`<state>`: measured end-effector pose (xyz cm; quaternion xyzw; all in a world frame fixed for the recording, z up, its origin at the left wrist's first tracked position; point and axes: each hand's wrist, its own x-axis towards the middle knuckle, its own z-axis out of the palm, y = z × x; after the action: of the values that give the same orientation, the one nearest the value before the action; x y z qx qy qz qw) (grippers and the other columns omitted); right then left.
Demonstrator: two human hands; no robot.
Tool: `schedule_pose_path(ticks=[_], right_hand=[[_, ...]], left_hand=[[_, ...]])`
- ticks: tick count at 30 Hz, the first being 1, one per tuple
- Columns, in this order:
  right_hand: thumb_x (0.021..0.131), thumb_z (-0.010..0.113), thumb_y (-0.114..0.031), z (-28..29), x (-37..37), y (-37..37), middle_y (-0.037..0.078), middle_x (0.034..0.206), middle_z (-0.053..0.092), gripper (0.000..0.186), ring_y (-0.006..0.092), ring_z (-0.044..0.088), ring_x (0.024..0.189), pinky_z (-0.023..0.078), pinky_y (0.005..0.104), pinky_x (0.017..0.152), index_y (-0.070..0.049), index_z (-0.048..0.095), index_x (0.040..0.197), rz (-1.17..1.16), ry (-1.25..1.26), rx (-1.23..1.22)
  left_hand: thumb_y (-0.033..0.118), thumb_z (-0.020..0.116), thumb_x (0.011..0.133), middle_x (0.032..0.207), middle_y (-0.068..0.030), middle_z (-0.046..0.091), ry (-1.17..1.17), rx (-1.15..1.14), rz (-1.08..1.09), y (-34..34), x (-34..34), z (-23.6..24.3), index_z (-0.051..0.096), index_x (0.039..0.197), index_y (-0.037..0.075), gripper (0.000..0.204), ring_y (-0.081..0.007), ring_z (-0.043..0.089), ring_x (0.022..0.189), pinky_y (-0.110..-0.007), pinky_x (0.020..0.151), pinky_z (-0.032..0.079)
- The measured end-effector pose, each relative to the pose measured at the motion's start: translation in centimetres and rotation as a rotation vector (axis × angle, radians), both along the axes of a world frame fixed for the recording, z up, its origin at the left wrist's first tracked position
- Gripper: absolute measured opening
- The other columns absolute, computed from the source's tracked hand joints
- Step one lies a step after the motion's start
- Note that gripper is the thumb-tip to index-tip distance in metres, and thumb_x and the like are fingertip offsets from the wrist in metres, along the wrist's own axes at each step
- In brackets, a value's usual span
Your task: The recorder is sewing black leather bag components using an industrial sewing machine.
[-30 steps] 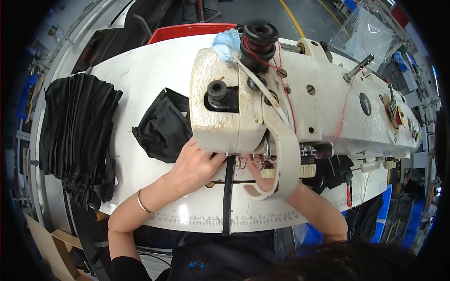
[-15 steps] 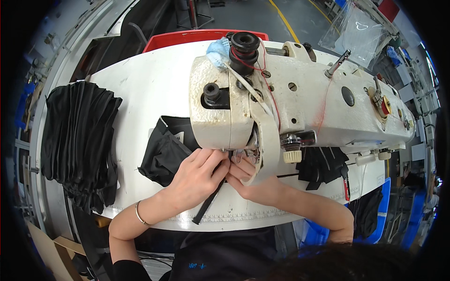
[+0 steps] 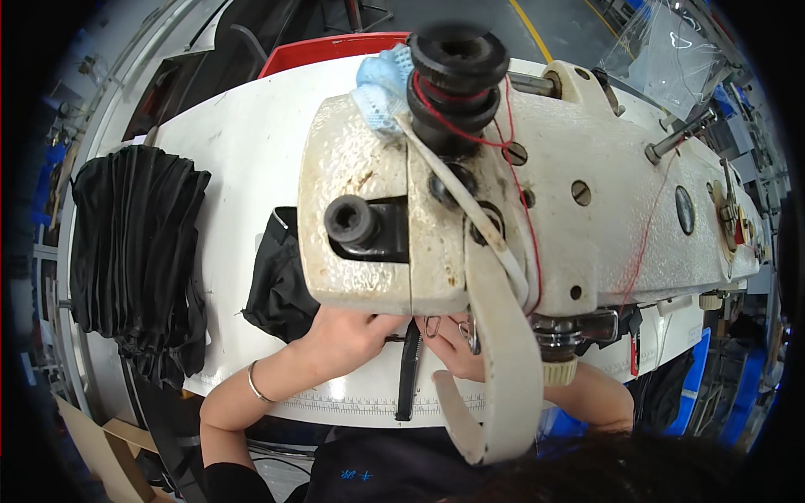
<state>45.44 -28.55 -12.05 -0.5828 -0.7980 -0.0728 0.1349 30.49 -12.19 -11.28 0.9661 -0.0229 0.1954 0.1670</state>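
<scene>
My left hand [image 3: 345, 342] is at the needle end of a white sewing machine [image 3: 360, 285], its fingers curled and partly hidden under the machine head. Opposite it, my right hand [image 3: 453, 350] is also curled, partly covered by the machine's curved white guard [image 3: 511, 377]. Between them a narrow black zipper [image 3: 407, 381] hangs toward the table's front edge, its upper end pinched at the fingers of both hands. Left of the machine head lies a black fabric piece [image 3: 277, 289], beside my left hand. The needle area is hidden from sight.
A thick stack of black fabric pieces [image 3: 138, 260] lies on the left of the white table [image 3: 243, 126]. Behind the table is a red bin [image 3: 335, 52]. Blue bins [image 3: 692, 377] with dark cloth stand at the lower right. Red thread runs over the machine.
My view has come closer to the machine, whose head now covers more of my fingers. The zipper's hanging end has swung from slanting left to nearly straight toward me.
</scene>
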Motion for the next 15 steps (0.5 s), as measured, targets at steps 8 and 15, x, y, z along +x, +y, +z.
schedule_pose_path(ticks=[8, 15], right_hand=[[0.076, 0.062, -0.014, -1.6, -0.1, -0.7, 0.016, 0.099, 0.062, 0.036, 0.0300, 0.060, 0.096, 0.047, 0.0384, 0.085, -0.005, 0.056, 0.110, -0.111, 1.162, -0.508], [0.074, 0.062, -0.015, -4.0, -0.9, -1.8, 0.012, 0.068, 0.055, 0.013, 0.0299, 0.057, 0.060, 0.045, 0.0414, 0.053, -0.005, 0.057, 0.079, -0.004, 0.307, 0.234]], left_hand=[[0.000, 0.065, 0.061, 0.087, -0.0099, 0.065, -0.033, -0.091, -0.008, -0.1, -0.7, -0.9, 0.068, 0.087, 0.004, 0.027, -0.0265, 0.063, 0.083, -0.039, 0.072, 0.051], [0.007, 0.061, 0.061, 0.095, -0.0105, 0.060, -0.019, 0.155, -0.050, -2.1, -0.8, 0.3, 0.065, 0.089, -0.001, 0.029, -0.0231, 0.058, 0.087, -0.037, 0.074, 0.050]])
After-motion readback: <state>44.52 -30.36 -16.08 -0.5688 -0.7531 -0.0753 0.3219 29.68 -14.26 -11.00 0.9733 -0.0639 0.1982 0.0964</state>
